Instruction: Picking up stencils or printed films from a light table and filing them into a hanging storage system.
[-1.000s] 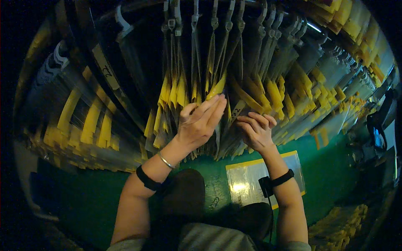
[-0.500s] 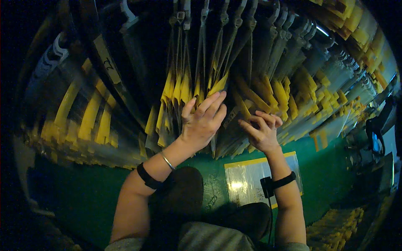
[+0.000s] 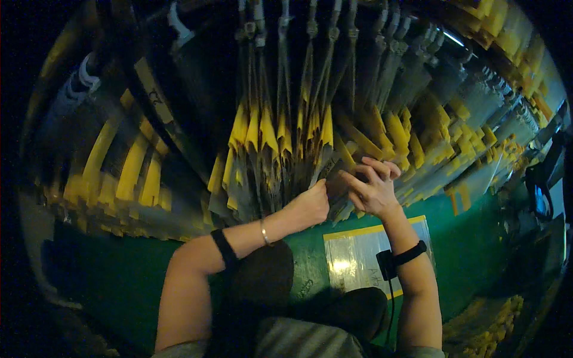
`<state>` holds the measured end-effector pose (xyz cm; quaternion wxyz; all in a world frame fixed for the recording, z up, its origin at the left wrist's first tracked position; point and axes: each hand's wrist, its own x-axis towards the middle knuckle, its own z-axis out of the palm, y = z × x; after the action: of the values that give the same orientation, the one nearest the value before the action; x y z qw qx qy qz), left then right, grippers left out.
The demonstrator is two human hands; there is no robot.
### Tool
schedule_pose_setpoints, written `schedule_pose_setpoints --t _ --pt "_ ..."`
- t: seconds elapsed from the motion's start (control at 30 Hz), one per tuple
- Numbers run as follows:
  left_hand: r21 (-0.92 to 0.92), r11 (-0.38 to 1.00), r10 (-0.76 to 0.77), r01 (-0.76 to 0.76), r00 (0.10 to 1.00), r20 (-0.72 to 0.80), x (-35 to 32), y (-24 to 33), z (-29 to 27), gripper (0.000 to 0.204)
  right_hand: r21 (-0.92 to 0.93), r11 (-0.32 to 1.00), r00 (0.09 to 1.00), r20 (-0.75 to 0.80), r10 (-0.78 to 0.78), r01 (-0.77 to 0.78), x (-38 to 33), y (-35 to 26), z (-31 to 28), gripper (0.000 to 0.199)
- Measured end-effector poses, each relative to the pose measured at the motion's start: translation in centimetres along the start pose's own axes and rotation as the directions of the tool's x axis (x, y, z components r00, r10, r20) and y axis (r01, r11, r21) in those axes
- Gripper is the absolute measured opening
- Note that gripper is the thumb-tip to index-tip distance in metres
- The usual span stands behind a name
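Observation:
Rows of thin grey sheets with yellow strips along them hang in front of me, most likely pattern pieces. My left hand (image 3: 310,204) is closed, its thumb and fingertips pinched at the lower edge of a dark hanging sheet (image 3: 323,169) that bears handwriting. Just to its right, my right hand (image 3: 375,188) rests against neighbouring sheets, fingers bent and apart; what its fingertips touch is partly hidden. Above my left hand hangs a bunch of yellow-edged sheets (image 3: 253,128) on cords.
Hooks (image 3: 333,33) hold the sheets from above. A dark upright post with a label (image 3: 153,89) stands to the left. On the green floor (image 3: 471,238) lies a plastic-covered, yellow-bordered panel (image 3: 355,265). More yellow-edged pieces (image 3: 486,328) are at the lower right.
My left hand has come down and right from the yellow-edged bunch, and its spread fingers have closed into a pinch. The bunch hangs straighter. My right hand has barely moved.

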<state>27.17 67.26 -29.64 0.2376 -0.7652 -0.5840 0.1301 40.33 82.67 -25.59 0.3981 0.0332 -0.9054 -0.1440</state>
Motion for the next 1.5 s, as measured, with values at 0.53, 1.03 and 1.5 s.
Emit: schedule_pose_setpoints --t 0.53,1.03,1.5 --pt "-0.384 0.830 -0.542 0.404 0.424 -0.726 0.3 -4.9 -7.6 0.036 -0.015 0.999 0.995 -0.096 0.039 -0.041 -0.4 -0.6 1.4 0.022" --pt "-0.176 0.907 -0.404 0.382 0.677 -0.615 -0.6 -4.1 -5.5 0.019 0.065 0.997 0.979 -0.195 0.056 -0.044 -0.8 -0.6 2.3 0.023" --pt "-0.266 0.896 -0.442 0.354 0.747 -0.496 -2.5 -3.1 -4.0 0.019 -0.015 0.998 0.992 -0.111 0.053 -0.055 -0.3 -0.8 1.1 0.031"
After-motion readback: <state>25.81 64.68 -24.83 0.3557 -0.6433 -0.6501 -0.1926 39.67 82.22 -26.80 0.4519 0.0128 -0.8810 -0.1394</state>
